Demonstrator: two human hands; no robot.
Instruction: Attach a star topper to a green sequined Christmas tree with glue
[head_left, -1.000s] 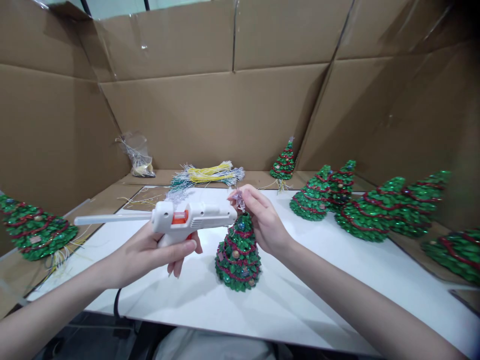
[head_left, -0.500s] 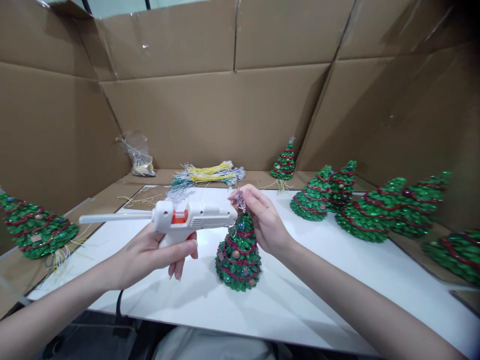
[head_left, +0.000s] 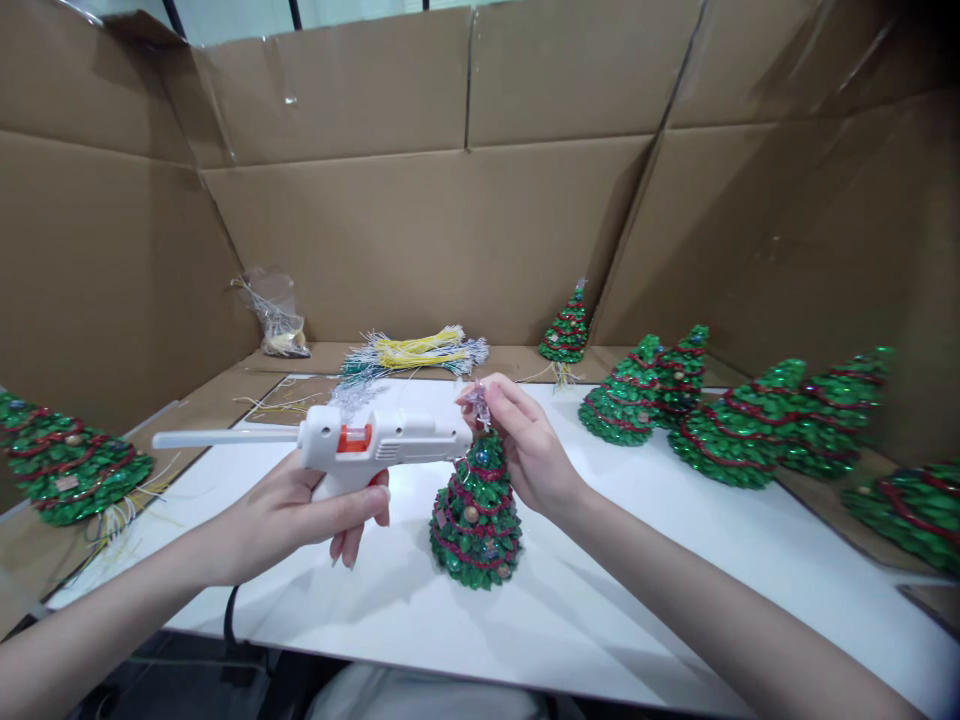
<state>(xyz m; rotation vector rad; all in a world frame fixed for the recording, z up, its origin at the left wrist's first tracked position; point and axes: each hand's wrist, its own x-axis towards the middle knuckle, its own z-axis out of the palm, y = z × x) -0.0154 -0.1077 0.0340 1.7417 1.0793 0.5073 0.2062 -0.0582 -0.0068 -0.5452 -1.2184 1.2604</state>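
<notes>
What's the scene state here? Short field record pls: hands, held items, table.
left hand: grips glue gun, nozzle toward tree top
right hand: pinches small star at top of tree
tree: upright on white board, green with red garland
other trees: lying along right edge; one more far left; one upright at back
wires: yellow and silver bundle at back
bag: clear, back left
surround: cardboard walls

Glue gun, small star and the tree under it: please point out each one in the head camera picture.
glue gun (head_left: 375, 440), head view, on the white body beside the orange trigger.
small star (head_left: 478, 402), head view, on the glittery piece pinched in the right fingers.
tree (head_left: 475, 520), head view, on its green middle.
</notes>
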